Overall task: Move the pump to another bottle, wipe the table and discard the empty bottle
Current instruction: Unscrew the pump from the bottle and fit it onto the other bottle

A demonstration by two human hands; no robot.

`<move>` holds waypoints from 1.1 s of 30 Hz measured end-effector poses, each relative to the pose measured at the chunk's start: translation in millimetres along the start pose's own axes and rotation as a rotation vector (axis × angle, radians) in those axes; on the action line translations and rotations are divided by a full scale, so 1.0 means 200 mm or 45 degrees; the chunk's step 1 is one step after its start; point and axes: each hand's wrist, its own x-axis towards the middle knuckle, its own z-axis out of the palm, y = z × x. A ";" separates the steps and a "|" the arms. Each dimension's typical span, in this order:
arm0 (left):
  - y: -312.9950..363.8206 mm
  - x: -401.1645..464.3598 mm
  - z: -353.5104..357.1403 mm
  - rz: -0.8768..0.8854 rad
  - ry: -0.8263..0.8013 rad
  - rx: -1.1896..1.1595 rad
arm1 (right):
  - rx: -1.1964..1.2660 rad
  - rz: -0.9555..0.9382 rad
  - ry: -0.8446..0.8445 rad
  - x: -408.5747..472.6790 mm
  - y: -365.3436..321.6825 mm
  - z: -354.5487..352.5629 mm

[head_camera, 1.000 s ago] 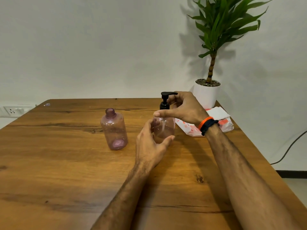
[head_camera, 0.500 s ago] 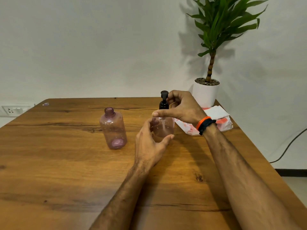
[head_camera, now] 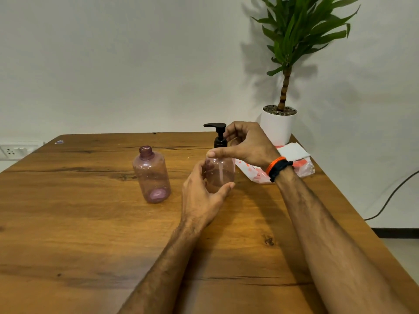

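The black pump [head_camera: 217,134] sits on a pink bottle [head_camera: 221,174] mid-worktop, right hand [head_camera: 246,143] fingers apparently gripping its collar, left hand [head_camera: 201,191] cupping the body. The open second bottle [head_camera: 152,175] waits at nine o'clock; transfer, wiping and discarding remain.

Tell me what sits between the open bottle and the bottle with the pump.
Head view: only the left hand, gripping the bottle with the pump, and bare table beside the open bottle.

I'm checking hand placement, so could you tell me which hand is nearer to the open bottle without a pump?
The left hand; it holds the pump bottle just right of the open bottle. The right hand is farther right, at the pump.
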 end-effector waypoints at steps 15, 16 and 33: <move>0.00 0.00 0.00 0.011 -0.009 0.006 | 0.015 0.021 0.016 0.01 0.01 0.00; 0.00 0.00 0.00 0.016 -0.008 0.003 | 0.013 0.027 -0.039 0.01 0.01 -0.01; 0.01 0.00 -0.01 0.025 -0.036 -0.036 | 0.226 0.016 -0.161 0.00 0.04 -0.04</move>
